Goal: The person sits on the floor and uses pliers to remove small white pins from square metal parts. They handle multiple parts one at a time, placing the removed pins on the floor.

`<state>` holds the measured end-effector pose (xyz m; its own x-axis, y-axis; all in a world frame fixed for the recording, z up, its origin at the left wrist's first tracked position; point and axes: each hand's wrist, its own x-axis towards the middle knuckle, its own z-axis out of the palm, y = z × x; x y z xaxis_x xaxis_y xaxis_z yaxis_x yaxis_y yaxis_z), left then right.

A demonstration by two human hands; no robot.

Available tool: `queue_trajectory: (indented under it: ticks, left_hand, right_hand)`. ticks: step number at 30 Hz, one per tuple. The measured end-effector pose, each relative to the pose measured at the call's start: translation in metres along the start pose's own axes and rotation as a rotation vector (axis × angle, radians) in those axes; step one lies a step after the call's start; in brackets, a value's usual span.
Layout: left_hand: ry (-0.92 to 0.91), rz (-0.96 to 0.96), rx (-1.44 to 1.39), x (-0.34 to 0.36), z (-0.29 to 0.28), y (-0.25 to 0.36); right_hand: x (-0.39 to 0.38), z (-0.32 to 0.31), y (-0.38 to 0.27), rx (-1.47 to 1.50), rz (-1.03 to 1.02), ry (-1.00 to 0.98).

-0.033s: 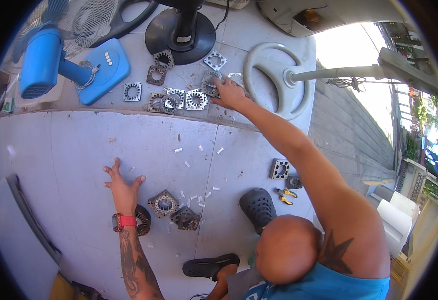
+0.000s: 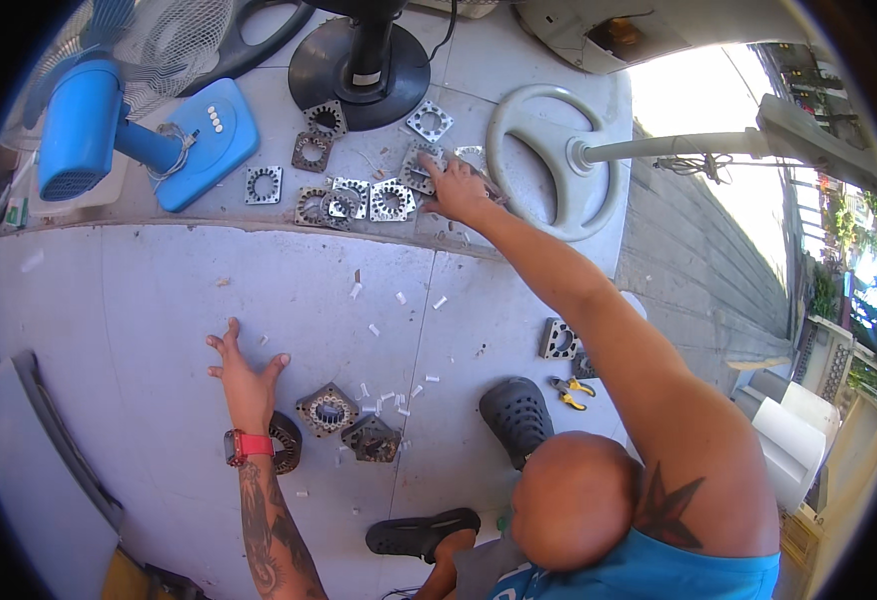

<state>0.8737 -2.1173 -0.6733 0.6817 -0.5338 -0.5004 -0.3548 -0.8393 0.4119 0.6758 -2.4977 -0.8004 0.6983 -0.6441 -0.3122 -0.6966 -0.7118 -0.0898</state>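
My right hand [image 2: 457, 187] reaches to the far middle, its fingers closed over the edge of a square metal stator core [image 2: 416, 165]. Several similar cores [image 2: 392, 200] lie just left of it, with toothed round openings. My left hand [image 2: 246, 375] is open above the pale floor, fingers spread, holding nothing. Partly behind its wrist is a dark ring-shaped part [image 2: 286, 441]. To the right of that lie a stator core [image 2: 327, 409] and a darker one [image 2: 372, 438], with several small white tube-like pieces [image 2: 400, 399] around them.
A blue fan [image 2: 204, 145] stands at far left, beside a black round base [image 2: 359, 70]. At far right is a grey spoked base [image 2: 559, 160] with a pole. Yellow-handled pliers [image 2: 572, 392] and another core [image 2: 560, 339] lie near my black clog [image 2: 516, 415] and bent knee.
My right hand has shifted very slightly left, still at the same stator core. One small white piece in the middle of the floor looks turned. My left hand stays in place.
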Motion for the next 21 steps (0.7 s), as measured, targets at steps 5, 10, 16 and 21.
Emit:
queue_trajectory:
  ticks: [5, 10, 16, 21]
  left_hand:
    - [-0.002, -0.001, -0.018, 0.005, 0.002, 0.003]
    - [0.016, 0.004, -0.033, 0.005, 0.003, 0.002]
    - [0.017, -0.002, -0.037, 0.005, 0.003, 0.002]
    - [0.004, 0.015, -0.04, 0.005, 0.002, 0.002]
  right_hand:
    - [0.006, 0.052, 0.017, -0.1, -0.043, 0.035]
    - [0.009, 0.05, 0.018, -0.158, -0.144, -0.038]
    - [0.022, 0.056, 0.009, -0.074, 0.022, -0.018]
    - [0.03, 0.055, 0.009, -0.031, 0.098, -0.094]
